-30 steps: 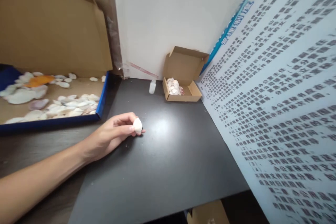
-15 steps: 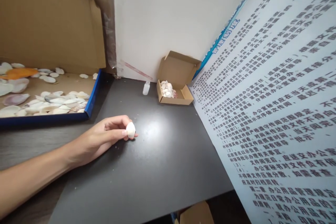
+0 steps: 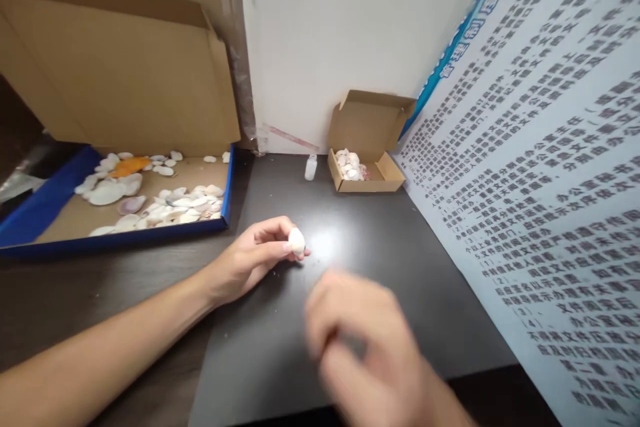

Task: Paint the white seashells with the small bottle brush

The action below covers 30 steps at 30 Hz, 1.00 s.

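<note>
Above the dark tabletop (image 3: 270,353), my left hand (image 3: 257,257) pinches a white shell (image 3: 297,241) between thumb and fingers. My right hand (image 3: 357,340) is to the right and nearer the camera, blurred by motion, its fingers curled; whether anything is in them cannot be made out. The two hands are apart. A blue-edged cardboard box (image 3: 227,193) at the left holds many shells (image 3: 177,205) and an orange piece (image 3: 131,166).
Near the back wall stand a small translucent bottle (image 3: 311,167) and an open small cardboard box (image 3: 370,185) with shells inside. A large board with printed text (image 3: 500,213) borders the right side. The big box's lid (image 3: 135,73) stands raised behind it.
My right hand has come into view from the bottom. The view has shifted left, showing more of the blue-edged box. The shell is still in my left hand.
</note>
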Each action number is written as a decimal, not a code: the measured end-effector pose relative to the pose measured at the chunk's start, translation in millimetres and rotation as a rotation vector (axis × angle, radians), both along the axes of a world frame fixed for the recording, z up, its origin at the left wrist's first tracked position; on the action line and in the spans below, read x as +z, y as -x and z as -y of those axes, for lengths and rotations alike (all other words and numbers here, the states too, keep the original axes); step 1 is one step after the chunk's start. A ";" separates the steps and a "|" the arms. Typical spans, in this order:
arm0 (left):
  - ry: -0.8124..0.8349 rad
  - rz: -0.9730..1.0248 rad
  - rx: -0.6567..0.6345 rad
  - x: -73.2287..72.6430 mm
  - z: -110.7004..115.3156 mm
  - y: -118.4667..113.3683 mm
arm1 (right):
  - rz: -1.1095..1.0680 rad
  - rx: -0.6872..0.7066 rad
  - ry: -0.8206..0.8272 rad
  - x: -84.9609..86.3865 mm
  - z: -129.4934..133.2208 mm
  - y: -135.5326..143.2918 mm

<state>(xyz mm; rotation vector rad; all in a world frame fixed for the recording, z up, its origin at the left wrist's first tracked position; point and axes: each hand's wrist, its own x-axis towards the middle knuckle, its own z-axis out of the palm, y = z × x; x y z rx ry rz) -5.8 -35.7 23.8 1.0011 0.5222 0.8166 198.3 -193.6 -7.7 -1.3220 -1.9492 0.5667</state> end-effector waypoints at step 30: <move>0.053 -0.087 -0.021 -14.8 -16.2 0.6 | -0.293 0.114 0.157 30.4 -150.2 -1.8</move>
